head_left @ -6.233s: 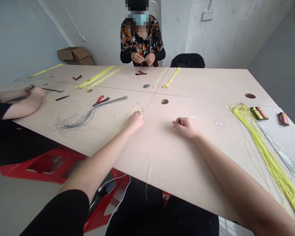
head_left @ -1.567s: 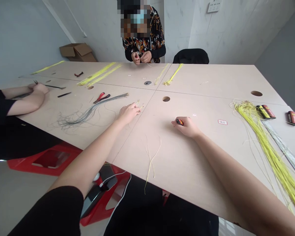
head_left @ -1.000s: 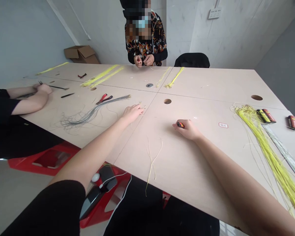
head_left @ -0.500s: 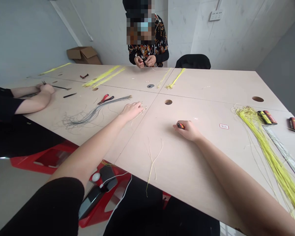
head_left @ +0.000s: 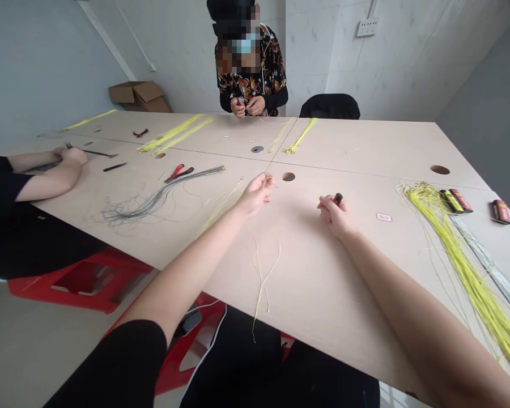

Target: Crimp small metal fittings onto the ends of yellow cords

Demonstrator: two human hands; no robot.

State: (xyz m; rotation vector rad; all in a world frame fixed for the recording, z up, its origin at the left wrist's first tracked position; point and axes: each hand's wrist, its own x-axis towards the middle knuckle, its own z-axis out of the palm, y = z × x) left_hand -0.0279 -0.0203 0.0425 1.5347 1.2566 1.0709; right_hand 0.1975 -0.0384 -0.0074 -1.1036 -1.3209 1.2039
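Your left hand (head_left: pixel 255 195) sits over the bench (head_left: pixel 365 147), its grip pressed together on a thin yellow cord (head_left: pixel 268 181) that loops at the fingertips. More yellow strands (head_left: pixel 219 207) slant away from just beside that hand toward your left. Your right hand (head_left: pixel 336 220) is well apart from it, its grip pinching a small black-and-red object (head_left: pixel 338 199), too small to identify, between thumb and forefinger.

A loose tuft of yellow cords (head_left: pixel 261 277) lies on the bench between your forearms. Left of your hands you have a long grey wire bundle (head_left: pixel 153 199) and red-handled pliers (head_left: pixel 178 173). To the right lie a white label (head_left: pixel 383 217), a thick yellow cord bundle (head_left: pixel 459 266), a steel ruler (head_left: pixel 488 266) and black-and-red packets (head_left: pixel 455 200).

The pale bench is made of joined panels, with round holes (head_left: pixel 288 177) cut through it. A co-worker's hands (head_left: pixel 244 106) work at the far edge, and another co-worker's forearms (head_left: pixel 46 173) rest at the left. A red plastic stool (head_left: pixel 80 280) stands below the bench. Beyond it are a black chair (head_left: pixel 329 106), a cardboard box (head_left: pixel 138 96) on the floor and a wall socket (head_left: pixel 368 27) on the pale wall.
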